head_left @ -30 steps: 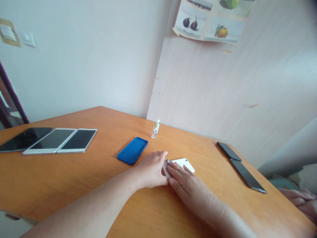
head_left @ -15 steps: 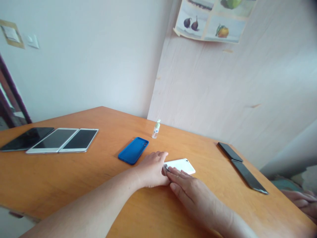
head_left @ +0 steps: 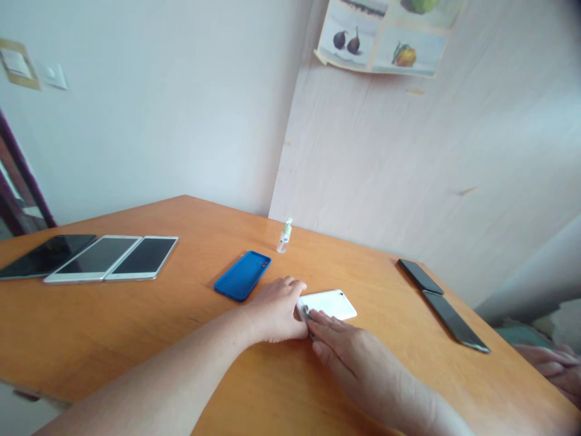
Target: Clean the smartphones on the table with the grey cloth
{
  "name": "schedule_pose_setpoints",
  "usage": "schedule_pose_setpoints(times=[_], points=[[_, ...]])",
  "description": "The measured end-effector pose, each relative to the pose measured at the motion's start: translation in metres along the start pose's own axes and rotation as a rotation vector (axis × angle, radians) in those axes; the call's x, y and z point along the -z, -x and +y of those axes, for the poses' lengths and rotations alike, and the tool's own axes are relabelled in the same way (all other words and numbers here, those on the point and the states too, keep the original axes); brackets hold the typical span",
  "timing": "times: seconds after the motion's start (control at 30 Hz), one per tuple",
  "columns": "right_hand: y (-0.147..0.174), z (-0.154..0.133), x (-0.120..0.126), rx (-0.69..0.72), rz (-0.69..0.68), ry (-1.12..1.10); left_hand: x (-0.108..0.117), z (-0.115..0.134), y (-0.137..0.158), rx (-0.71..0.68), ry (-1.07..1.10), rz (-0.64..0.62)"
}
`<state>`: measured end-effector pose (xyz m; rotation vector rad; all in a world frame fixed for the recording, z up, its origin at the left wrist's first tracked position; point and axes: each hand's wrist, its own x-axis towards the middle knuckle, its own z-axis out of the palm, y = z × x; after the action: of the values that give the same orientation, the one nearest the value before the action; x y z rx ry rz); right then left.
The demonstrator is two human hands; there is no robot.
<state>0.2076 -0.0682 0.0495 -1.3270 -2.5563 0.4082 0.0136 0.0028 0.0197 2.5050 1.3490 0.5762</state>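
Note:
A white phone [head_left: 327,304] lies on the table in front of me, its camera corner pointing away to the right. My left hand [head_left: 282,309] grips the near left end of the phone between thumb and fingers. Over the phone's near edge lies my right hand [head_left: 347,345], fingers extended and together. Under its fingertips shows a small grey crumpled piece [head_left: 305,310], perhaps a cloth, mostly hidden by the hand. Beyond my left hand is an empty blue phone case [head_left: 242,277], its inner side up.
A small clear pump bottle [head_left: 284,237] stands behind the case. At left lie a black tablet [head_left: 48,254] and two white-framed devices [head_left: 97,257]. Two dark phones [head_left: 456,321] lie along the right edge of the wooden table [head_left: 181,221]. Another person's hand [head_left: 551,363] rests at far right.
My right hand has slid slightly down toward me along the phone, uncovering a little more of its white back. My left hand keeps its grip.

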Motion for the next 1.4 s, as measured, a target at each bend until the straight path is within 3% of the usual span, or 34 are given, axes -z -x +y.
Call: schedule_pose_setpoints(times=[0.23,0.3,0.53,0.73,0.9,1.03,1.27,1.4], points=[[-0.001,0.043,0.002,-0.277,0.092,0.186,0.003,0.0,0.0,0.0,-0.012,-0.025],[-0.002,0.042,0.001,-0.27,0.105,0.198,0.002,-0.002,0.0,-0.006,-0.009,-0.024],[-0.006,0.016,-0.002,-0.049,0.086,0.088,0.004,-0.001,0.0,-0.018,0.009,-0.017],[-0.019,0.066,-0.007,-0.251,0.128,0.055,0.004,-0.001,-0.002,0.007,0.004,-0.039],[-0.037,0.099,-0.01,-0.427,0.137,-0.128,-0.003,-0.007,-0.003,-0.017,0.014,-0.001],[-0.04,0.104,-0.007,-0.448,0.169,-0.19,-0.004,-0.008,-0.003,-0.043,-0.002,0.001],[-0.012,0.101,0.02,-0.48,0.156,-0.249,-0.001,-0.008,-0.005,-0.027,0.005,-0.024],[-0.017,0.1,0.017,-0.474,0.135,-0.206,-0.002,-0.01,-0.005,-0.025,0.036,-0.038]])
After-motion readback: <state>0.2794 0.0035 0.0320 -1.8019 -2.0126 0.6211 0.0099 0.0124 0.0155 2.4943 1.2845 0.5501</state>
